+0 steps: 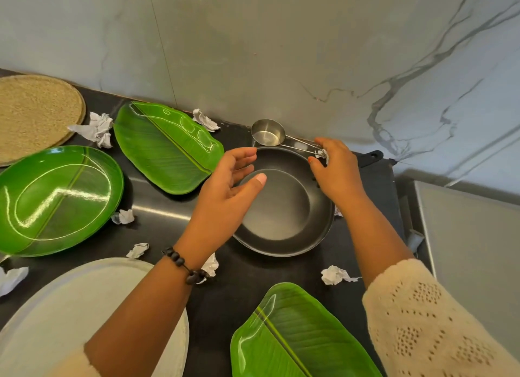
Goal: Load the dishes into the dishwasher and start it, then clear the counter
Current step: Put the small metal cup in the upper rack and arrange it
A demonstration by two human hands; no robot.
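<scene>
A dark counter fills the middle of the frame, seen from above, with a marbled wall across the top. By the look of it the task has barely begun — every dish is out on the counter, no dishwasher is in view, and crumpled paper lies scattered about.

Largest first: a pale tray sits at lower left, running off the frame. A woven mat lies at upper left. A round green plate rests at the left edge, below the mat. Two leaf-shaped green plates follow: one left of centre near the wall, one at the bottom, cut by the frame edge.

A black pan sits at centre, its handle pointing to the upper right. A steel cup with a long wire handle stands just behind it against the wall.

The left hand hovers open over the pan's left rim, fingers spread, gripping nothing. The right hand is pinched on the end of the cup's handle, above the pan's far rim.

Paper balls dot the gaps between dishes; one lies at lower right.

Room is tight — the wall is close behind the cup, and the counter ends at the right, just past the pan handle. The clearest way out seems to be straight up.
</scene>
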